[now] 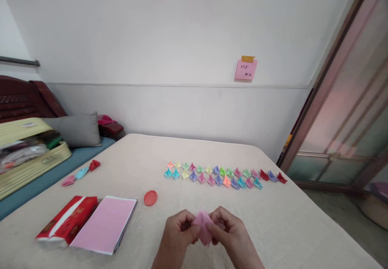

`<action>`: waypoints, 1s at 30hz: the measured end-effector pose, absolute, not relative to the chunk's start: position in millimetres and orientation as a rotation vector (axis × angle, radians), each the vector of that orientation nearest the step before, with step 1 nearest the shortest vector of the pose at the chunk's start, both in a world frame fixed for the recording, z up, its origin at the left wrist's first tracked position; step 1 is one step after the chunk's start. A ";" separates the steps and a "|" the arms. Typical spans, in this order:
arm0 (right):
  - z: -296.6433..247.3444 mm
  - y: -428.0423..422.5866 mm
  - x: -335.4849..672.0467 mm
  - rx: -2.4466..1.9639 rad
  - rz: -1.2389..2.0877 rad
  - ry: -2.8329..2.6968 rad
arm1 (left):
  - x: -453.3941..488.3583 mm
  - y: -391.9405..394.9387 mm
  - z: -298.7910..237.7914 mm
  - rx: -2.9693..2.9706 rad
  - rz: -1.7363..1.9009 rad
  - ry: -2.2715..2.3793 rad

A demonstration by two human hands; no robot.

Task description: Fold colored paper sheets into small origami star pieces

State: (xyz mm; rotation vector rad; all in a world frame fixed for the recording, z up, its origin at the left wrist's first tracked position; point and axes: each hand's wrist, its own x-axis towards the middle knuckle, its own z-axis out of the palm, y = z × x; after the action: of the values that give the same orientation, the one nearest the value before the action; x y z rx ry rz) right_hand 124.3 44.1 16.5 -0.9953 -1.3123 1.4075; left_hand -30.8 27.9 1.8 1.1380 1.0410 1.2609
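Note:
A piece of pink folded paper (pixel 203 223) with a pointed, diamond-like outline is held up near the front of the table. My left hand (pixel 181 233) pinches its left side between thumb and fingers. On the other side, my right hand (pixel 228 230) grips it, the thumb lying across the lower part. Some fingertips are hidden behind the paper. Beyond my hands, small folded paper pieces (pixel 218 179) in many colours stand in two rows. To the left lies a stack of pink paper sheets (pixel 106 224).
A red round lid (pixel 150 198) lies left of my hands. Beside the paper stack is a red tissue pack (pixel 68 220). Several folded papers (pixel 81 173) sit at the table's left edge. An open pale yellow case (pixel 36 159) rests on a blue seat. A pink note (pixel 245 70) hangs on the wall.

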 end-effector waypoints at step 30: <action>12.5 37.0 107.7 -0.900 1.480 -0.882 | -20.7 18.9 6.6 0.830 1.541 0.907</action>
State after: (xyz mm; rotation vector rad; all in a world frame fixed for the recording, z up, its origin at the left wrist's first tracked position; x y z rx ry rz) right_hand 107.7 37.0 12.5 -0.9004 -0.8821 1.4804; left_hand -20.7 18.9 6.6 0.8298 0.9071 1.5408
